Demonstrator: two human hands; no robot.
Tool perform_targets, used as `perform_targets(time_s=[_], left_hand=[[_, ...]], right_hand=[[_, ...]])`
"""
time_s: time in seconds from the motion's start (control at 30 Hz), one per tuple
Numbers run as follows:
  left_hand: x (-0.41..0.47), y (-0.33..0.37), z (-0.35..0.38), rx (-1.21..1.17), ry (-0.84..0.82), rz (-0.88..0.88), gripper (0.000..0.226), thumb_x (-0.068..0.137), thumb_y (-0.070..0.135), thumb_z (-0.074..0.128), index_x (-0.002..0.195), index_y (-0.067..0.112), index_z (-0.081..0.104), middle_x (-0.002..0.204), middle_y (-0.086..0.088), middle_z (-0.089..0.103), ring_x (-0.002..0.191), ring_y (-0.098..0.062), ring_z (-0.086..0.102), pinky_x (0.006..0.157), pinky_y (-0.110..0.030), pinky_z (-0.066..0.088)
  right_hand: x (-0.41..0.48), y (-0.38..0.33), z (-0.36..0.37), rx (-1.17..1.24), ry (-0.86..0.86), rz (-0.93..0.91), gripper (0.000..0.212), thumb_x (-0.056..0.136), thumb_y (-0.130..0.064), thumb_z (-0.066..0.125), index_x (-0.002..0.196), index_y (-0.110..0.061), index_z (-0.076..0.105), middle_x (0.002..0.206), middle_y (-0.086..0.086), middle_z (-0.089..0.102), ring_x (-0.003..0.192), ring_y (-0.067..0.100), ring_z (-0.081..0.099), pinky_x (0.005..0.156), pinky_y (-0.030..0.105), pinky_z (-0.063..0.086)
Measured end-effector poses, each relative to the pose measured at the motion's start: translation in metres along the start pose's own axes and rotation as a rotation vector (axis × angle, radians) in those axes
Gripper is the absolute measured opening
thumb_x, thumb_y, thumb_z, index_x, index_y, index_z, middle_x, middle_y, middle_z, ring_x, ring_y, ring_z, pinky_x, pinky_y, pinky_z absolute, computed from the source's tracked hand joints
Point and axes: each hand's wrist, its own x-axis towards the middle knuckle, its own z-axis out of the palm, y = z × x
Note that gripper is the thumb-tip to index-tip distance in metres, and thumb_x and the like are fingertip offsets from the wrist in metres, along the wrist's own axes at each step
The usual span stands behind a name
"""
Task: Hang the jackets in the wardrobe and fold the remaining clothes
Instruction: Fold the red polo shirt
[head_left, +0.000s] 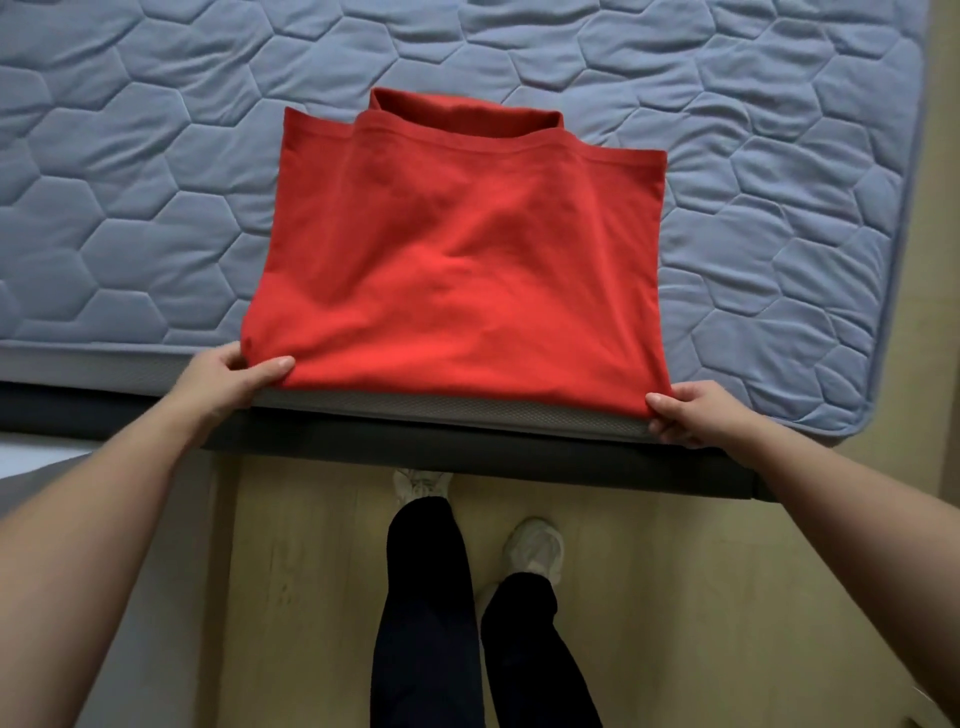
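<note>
- The red garment (457, 260) lies partly folded on the bed (156, 182), straight ahead of the person, its near edge running crosswise along the mattress edge
- Hands apart, one at each near corner: left hand (228, 379) pinches the left corner, right hand (691, 415) pinches the right, both equally near
- The cloth stretches away from the hands, so a fold would likely go forward, near edge toward the far hem
- Bare quilt lies beyond and to the left; the mattress corner sits close on the right
</note>
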Motion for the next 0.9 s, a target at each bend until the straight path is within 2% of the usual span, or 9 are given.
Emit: perform_targets(time_s=[0.1, 0.2, 0.33, 0.4, 0.47, 0.57, 0.73, 0.83, 0.9], left_hand=[[0.003, 0.016, -0.004, -0.39, -0.01, -0.003, 0.038, 0.094, 0.009, 0.053, 0.065, 0.025, 0.072, 0.048, 0.016, 0.054, 0.04, 0.001, 0.039, 0.046, -0.01, 0.036], [0.006, 0.018, -0.013, -0.509, 0.0, -0.019, 0.038, 0.094, 0.013, 0.053, 0.063, 0.028, 0.067, 0.052, 0.016, 0.052, 0.043, 0.002, 0.041, 0.044, -0.012, 0.036], [0.008, 0.003, -0.015, -0.173, -0.004, -0.005, 0.015, 0.093, 0.013, 0.058, 0.079, 0.018, 0.058, 0.041, 0.015, 0.043, 0.034, 0.0, 0.03, 0.038, -0.014, 0.028], [0.006, -0.003, -0.017, 0.065, -0.035, 0.029, 0.002, 0.091, 0.019, 0.062, 0.089, 0.019, 0.063, 0.045, 0.016, 0.049, 0.04, 0.001, 0.037, 0.046, -0.019, 0.032], [0.006, -0.01, -0.021, 0.196, 0.007, 0.07, 0.011, 0.091, 0.019, 0.063, 0.1, 0.014, 0.066, 0.068, 0.01, 0.063, 0.059, -0.002, 0.049, 0.058, -0.021, 0.04], [0.007, -0.019, -0.024, 0.291, 0.099, 0.068, 0.029, 0.09, 0.015, 0.064, 0.115, 0.001, 0.065, 0.103, -0.007, 0.065, 0.094, -0.016, 0.056, 0.082, -0.024, 0.039], [0.01, -0.013, -0.017, 0.432, 0.092, -0.069, 0.017, 0.086, 0.024, 0.068, 0.091, 0.008, 0.064, 0.092, -0.013, 0.066, 0.093, -0.033, 0.062, 0.076, -0.036, 0.042], [0.019, 0.028, -0.012, 0.508, 0.206, -0.012, 0.037, 0.082, 0.021, 0.073, 0.11, 0.003, 0.057, 0.107, -0.017, 0.062, 0.104, -0.035, 0.058, 0.087, -0.039, 0.042], [0.033, 0.064, -0.009, 0.582, 0.245, 0.158, 0.044, 0.079, 0.017, 0.073, 0.116, 0.003, 0.054, 0.116, -0.02, 0.058, 0.106, -0.035, 0.056, 0.092, -0.041, 0.042]], right_hand=[[0.002, -0.006, -0.001, 0.04, 0.0, 0.013, 0.02, 0.098, -0.017, 0.051, 0.082, -0.009, 0.06, 0.068, 0.01, 0.059, 0.034, 0.004, 0.05, 0.036, 0.012, 0.039], [0.008, -0.008, 0.001, 0.041, -0.011, 0.065, 0.019, 0.099, -0.019, 0.051, 0.084, -0.011, 0.06, 0.066, 0.008, 0.063, 0.035, 0.007, 0.054, 0.039, 0.016, 0.044], [0.01, -0.007, 0.005, -0.036, -0.001, 0.08, 0.018, 0.1, -0.023, 0.048, 0.088, -0.012, 0.057, 0.071, 0.006, 0.065, 0.04, 0.011, 0.059, 0.039, 0.017, 0.034], [0.009, -0.009, 0.005, -0.037, -0.003, 0.073, 0.018, 0.1, -0.022, 0.048, 0.089, -0.011, 0.056, 0.072, 0.006, 0.064, 0.04, 0.011, 0.06, 0.042, 0.019, 0.033], [0.008, -0.007, 0.002, -0.04, -0.002, 0.077, 0.018, 0.1, -0.023, 0.048, 0.089, -0.011, 0.056, 0.071, 0.006, 0.064, 0.04, 0.01, 0.06, 0.044, 0.02, 0.033], [0.002, 0.0, -0.001, -0.035, -0.006, 0.125, 0.017, 0.101, -0.023, 0.047, 0.09, -0.013, 0.055, 0.071, 0.006, 0.063, 0.041, 0.011, 0.061, 0.044, 0.018, 0.033], [-0.012, -0.008, 0.003, 0.028, -0.05, 0.236, 0.013, 0.099, -0.027, 0.05, 0.089, -0.021, 0.054, 0.076, 0.007, 0.065, 0.045, 0.013, 0.064, 0.053, 0.022, 0.038], [-0.011, -0.039, -0.002, -0.116, -0.019, 0.211, 0.007, 0.097, -0.018, 0.052, 0.094, -0.011, 0.055, 0.071, 0.01, 0.061, 0.049, 0.021, 0.062, 0.052, 0.024, 0.041], [-0.002, -0.069, -0.009, -0.377, 0.128, 0.106, 0.017, 0.09, -0.014, 0.051, 0.104, -0.006, 0.058, 0.084, 0.015, 0.065, 0.07, 0.029, 0.065, 0.06, 0.029, 0.049]])
